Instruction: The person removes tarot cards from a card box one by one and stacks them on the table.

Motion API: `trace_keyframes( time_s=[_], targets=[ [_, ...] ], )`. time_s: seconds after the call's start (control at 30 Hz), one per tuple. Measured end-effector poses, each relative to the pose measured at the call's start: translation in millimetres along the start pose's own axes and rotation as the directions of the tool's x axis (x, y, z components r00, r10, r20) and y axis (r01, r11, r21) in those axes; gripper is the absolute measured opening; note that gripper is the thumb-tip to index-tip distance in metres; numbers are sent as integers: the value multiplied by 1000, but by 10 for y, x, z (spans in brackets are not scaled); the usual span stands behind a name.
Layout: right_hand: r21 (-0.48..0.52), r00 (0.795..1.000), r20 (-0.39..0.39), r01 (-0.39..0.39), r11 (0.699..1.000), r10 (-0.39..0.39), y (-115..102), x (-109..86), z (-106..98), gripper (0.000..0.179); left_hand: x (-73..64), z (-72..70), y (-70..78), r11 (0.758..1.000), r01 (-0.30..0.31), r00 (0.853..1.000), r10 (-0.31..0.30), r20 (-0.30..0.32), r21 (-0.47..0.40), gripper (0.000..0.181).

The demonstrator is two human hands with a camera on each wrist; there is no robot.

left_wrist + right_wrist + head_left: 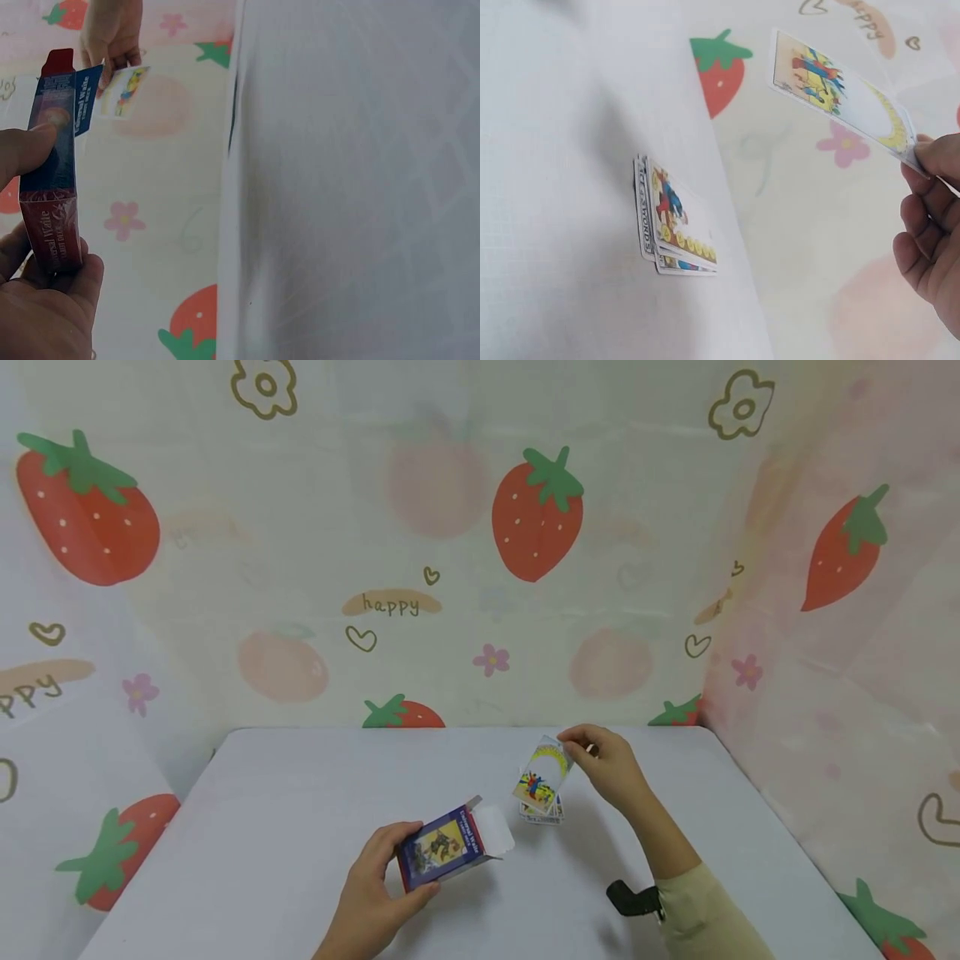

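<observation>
From the head view, we see a small pile of cards point(542, 817) lying on the white table point(300, 827). Nearer to us and left of that pile, the left hand point(378, 885) grips a blue box point(442, 847), whose open end, with its white flap point(492, 832) out, points toward the pile. Over the pile, the right hand point(607, 768) pinches a picture card point(542, 774) by its upper corner. A pale sleeve point(708, 914) is nearer us than the pile and to its right; a strawberry-print cloth point(337, 527) hangs beyond it. From the left wrist, we see the thumb pressed on the box's side and fingers under its red end. From the right wrist, we see the card held between thumb and fingers, raised clear of the pile, whose cards sit unevenly stacked, a coin picture uppermost.
</observation>
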State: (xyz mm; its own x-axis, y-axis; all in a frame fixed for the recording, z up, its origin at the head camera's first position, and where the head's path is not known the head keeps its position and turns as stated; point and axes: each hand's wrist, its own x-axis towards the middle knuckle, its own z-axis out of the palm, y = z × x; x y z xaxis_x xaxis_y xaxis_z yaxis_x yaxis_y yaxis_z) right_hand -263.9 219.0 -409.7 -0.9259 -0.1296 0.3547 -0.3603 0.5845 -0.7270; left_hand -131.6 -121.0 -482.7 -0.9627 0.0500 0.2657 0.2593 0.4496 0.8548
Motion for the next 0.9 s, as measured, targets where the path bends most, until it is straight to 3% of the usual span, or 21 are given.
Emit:
trace_keyframes(
  time_s=[0.43, 0.6, 0.9],
  targets=[
    [18, 995, 89, -41, 999, 40, 162, 171, 96, 14, -9, 6, 13, 1000, -1, 1000, 1, 0, 2, 75],
    [-2, 993, 110, -46, 999, 46, 270, 254, 161, 14, -6, -8, 27, 1000, 21, 1000, -20, 11, -17, 73],
    [-31, 986, 141, -82, 996, 86, 398, 355, 235, 15, -3, -9, -2, 1000, 6, 1000, -6, 4, -16, 73]
  ],
)
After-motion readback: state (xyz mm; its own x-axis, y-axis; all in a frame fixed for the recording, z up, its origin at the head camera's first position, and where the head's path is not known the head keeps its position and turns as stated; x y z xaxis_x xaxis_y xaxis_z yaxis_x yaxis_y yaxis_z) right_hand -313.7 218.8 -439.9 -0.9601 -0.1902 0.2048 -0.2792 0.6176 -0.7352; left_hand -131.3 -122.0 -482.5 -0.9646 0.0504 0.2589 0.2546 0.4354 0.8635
